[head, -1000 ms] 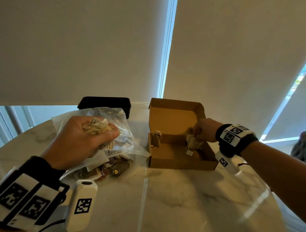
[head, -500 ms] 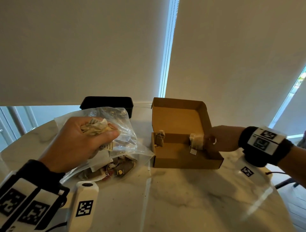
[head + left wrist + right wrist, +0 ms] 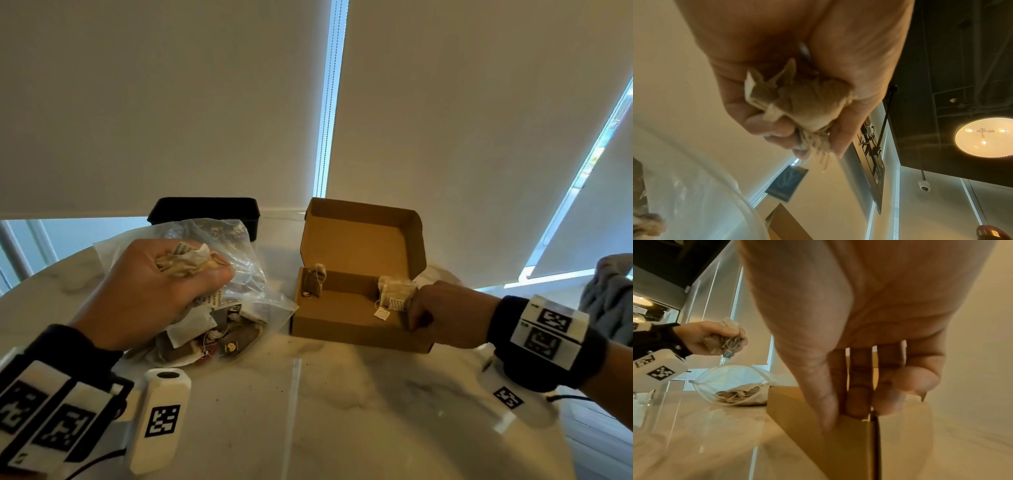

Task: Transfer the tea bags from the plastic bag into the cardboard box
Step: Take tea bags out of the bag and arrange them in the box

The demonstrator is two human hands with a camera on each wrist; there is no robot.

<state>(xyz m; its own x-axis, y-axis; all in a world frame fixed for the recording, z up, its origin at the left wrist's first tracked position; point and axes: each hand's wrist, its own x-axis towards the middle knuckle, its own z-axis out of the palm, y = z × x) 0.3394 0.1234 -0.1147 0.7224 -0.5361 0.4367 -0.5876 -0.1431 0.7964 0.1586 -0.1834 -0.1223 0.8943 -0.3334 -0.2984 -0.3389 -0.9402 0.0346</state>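
The left hand [image 3: 150, 291] is raised above the clear plastic bag [image 3: 239, 291], fingers curled tight around a crumpled bunch of tea bags [image 3: 186, 262]. More tea bags lie in the bag on the marble desk [image 3: 342, 411]. The right hand [image 3: 442, 315] grips the near right corner of the open cardboard box [image 3: 346, 318], thumb on its front wall; two small groups of tea bags stand inside, left and right.

Left hand [image 3: 150, 291] raised, grip fisted round a bunch, right hand [image 3: 442, 313] fingers curled, thumb pinching
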